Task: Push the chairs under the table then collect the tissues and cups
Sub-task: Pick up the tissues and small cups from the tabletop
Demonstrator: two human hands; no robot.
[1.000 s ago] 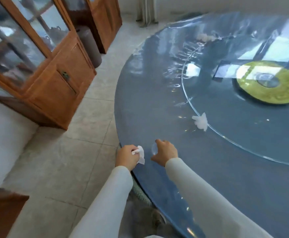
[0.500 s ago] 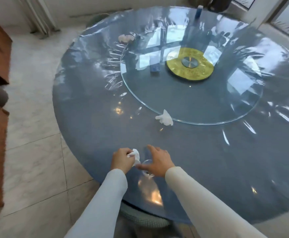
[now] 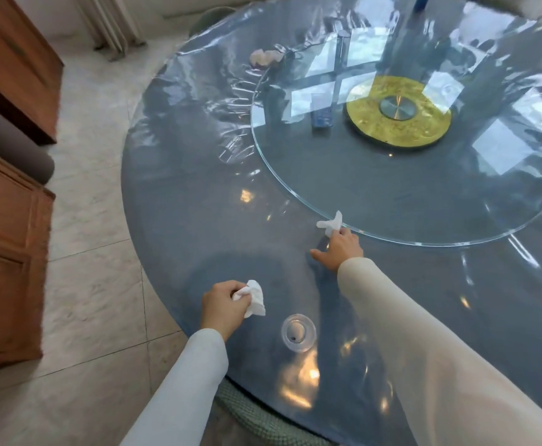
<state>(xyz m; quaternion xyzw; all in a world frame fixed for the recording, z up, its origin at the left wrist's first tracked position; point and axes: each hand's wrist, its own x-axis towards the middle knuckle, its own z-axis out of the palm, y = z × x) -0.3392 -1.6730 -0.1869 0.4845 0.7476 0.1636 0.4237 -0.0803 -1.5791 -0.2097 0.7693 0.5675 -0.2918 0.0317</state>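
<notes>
down at the lower middle of the frame, a clear glass cup (image 3: 298, 332) stood upright on the round blue-grey table (image 3: 182, 194), sitting between the two white sleeves and touched by neither hand. just left of it and a bit higher, the left hand (image 3: 223, 305) was clenched round a crumpled white tissue (image 3: 255, 297), with most of the wad sticking out to the right of the knuckles over the tabletop.

further up, around the middle of the frame, the right hand (image 3: 338, 249) was stretched out to a second white tissue (image 3: 330, 224) lying right at the near rim of the glass turntable (image 3: 391, 201). its fingertips were touching the bottom of that tissue and the thumb stuck out to the left, away from it. honestly couldn't tell whether the fingers had actually closed on it or were just resting against it.

a third, pinkish tissue wad (image 3: 264, 57) sat way up near the top of the frame, just outside the far left rim of the turntable. on the turntable itself was a gold disc (image 3: 398, 111) at the hub and a small blue object (image 3: 321, 115) just left of it, too blurry to name.

at the bottom edge a green woven chair seat (image 3: 256, 416) showed, tucked under the table edge. wooden cabinets (image 3: 6, 252) ran down the left side over the pale tiled floor (image 3: 96, 284).
</notes>
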